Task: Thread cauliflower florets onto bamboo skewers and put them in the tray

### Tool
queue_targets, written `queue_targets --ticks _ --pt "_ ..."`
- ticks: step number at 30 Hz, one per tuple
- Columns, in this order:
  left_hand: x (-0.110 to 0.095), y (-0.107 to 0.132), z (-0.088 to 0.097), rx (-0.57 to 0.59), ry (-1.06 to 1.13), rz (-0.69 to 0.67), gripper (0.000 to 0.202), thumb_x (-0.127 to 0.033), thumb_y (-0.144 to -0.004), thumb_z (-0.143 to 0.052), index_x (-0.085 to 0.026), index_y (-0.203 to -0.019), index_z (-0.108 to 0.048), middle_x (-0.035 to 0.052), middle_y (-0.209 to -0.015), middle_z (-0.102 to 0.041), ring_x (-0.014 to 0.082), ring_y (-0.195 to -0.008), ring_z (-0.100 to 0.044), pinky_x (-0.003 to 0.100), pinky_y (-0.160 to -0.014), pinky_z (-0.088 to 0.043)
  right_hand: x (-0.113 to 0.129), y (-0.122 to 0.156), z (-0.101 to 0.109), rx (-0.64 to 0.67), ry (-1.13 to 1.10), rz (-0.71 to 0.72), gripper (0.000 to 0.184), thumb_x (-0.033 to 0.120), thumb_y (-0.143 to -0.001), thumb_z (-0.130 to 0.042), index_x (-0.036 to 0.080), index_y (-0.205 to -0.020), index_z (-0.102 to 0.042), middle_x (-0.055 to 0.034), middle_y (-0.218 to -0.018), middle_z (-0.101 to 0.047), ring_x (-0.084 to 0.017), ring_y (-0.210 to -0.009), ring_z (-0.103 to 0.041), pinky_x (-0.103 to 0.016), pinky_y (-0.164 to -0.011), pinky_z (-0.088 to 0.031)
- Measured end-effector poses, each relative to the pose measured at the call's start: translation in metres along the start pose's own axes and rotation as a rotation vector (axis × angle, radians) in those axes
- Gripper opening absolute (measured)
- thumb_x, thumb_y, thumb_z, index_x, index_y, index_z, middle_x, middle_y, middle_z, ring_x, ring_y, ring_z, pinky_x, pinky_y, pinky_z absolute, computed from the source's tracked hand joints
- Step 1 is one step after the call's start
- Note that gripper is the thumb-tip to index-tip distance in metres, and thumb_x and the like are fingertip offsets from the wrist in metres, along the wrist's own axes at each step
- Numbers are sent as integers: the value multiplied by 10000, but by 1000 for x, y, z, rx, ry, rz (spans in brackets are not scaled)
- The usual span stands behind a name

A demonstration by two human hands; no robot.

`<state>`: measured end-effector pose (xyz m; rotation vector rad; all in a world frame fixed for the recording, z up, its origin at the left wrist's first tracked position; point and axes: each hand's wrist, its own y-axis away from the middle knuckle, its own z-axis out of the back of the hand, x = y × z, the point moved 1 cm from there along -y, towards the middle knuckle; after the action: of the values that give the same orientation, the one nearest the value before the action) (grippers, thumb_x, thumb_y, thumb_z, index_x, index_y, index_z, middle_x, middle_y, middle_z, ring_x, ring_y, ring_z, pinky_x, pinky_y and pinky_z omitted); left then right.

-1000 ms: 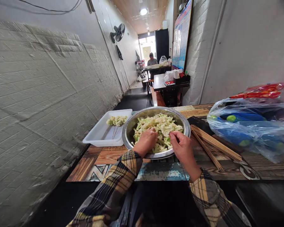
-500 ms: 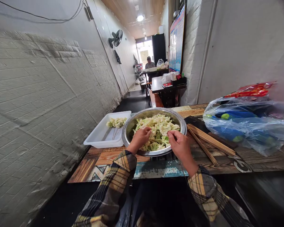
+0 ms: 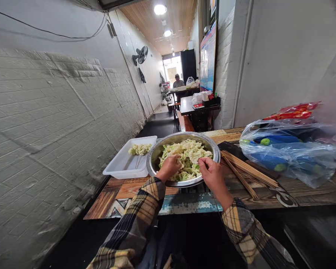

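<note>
A wide steel bowl (image 3: 215, 144) full of cauliflower florets (image 3: 189, 149) sits on the wooden table before me. My left hand (image 3: 170, 167) is over its near left part, fingers closed around a pale cauliflower piece that is mostly hidden. At the bowl's right rim, my right hand (image 3: 212, 172) pinches a thin skewer; its shaft trails faintly below the palm toward my sleeve. The skewer's tip is too small to make out. Left of the bowl stands a white plastic tray (image 3: 112, 167), with skewered cauliflower (image 3: 140, 149) at its far end.
Bundled wooden skewers (image 3: 249, 171) lie right of the bowl. Beyond them is a clear plastic bag (image 3: 310, 173) with blue and green contents and a red packet (image 3: 294, 111). A brick wall (image 3: 44, 123) runs along the left. Farther back, a person (image 3: 178, 81) sits at another table.
My left hand has shifted slightly down and right, closer to my right hand. The right hand stays almost in place. The whole view has tilted up a little.
</note>
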<state>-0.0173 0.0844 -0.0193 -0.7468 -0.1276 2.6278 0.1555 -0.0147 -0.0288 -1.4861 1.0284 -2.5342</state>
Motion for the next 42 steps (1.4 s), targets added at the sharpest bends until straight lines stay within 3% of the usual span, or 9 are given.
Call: queue_targets --ticks 3,8,10,16,21,24,30,36,42 --pt "0 1 6 -27 163 5 238 -300 -757 -565 -110 -827 -690 31 -630 -627 148 -602 -572 251 -593 -441 2 0 1 18 -48 -14 346 392 -908 -426 171 -778 -658 -30 -640 -646 -161 -599 -578 -228 -537 -393" --pt "-3 11 11 10 954 102 401 -431 -719 -671 -100 -941 -700 63 -748 -680 133 -634 -610 278 -667 -501 -2 0 0 45 -163 -68 373 443 -902 -439 161 -774 -648 -2 -568 -588 -140 -515 -526 -216 -471 -384" --pt "-4 16 11 -1 1070 117 429 -448 -703 -701 -110 -967 -709 59 -748 -683 126 -635 -613 259 -644 -498 -5 0 -1 58 -207 -95 383 468 -889 -457 156 -771 -647 6 -564 -576 -131 -491 -509 -215 -463 -381" --pt "-3 24 13 -136 1054 96 403 -461 -742 -680 -118 -949 -727 -17 -504 -576 63 -461 -480 175 -456 -350 -4 2 -1 134 -326 -169 396 518 -869 -479 169 -737 -611 34 -534 -498 -116 -446 -447 -222 -433 -356" --pt "-8 26 15 -144 1263 159 389 -415 -647 -764 -124 -902 -727 38 -652 -677 132 -620 -622 257 -626 -493 13 11 -4 248 -351 -204 391 519 -890 -449 183 -745 -588 40 -525 -491 -111 -414 -437 -217 -416 -343" --pt "-10 28 17 -193 1348 182 318 -359 -601 -800 -129 -808 -727 43 -707 -691 133 -666 -636 277 -702 -504 24 18 -9 315 -277 -137 363 467 -914 -434 187 -753 -600 36 -536 -517 -111 -423 -457 -216 -436 -353" --pt "-9 31 18 -232 1350 177 260 -289 -589 -800 -149 -783 -696 6 -753 -672 110 -674 -630 267 -737 -497 35 20 -11 369 -65 53 295 350 -925 -429 199 -754 -615 7 -609 -612 -145 -550 -562 -232 -542 -396" --pt "-11 33 20 -279 1353 143 359 -200 -554 -797 -165 -900 -708 22 -896 -675 128 -778 -616 288 -763 -517 31 16 -13 356 6 61 295 360 -927 -430 206 -752 -610 5 -612 -636 -157 -569 -598 -241 -551 -406" --pt "-13 36 22 -188 1409 171 302 -202 -534 -815 -143 -807 -702 14 -776 -678 111 -663 -617 259 -684 -505 28 18 -16 330 13 60 309 388 -929 -435 208 -756 -616 -5 -632 -643 -169 -608 -607 -249 -568 -411"
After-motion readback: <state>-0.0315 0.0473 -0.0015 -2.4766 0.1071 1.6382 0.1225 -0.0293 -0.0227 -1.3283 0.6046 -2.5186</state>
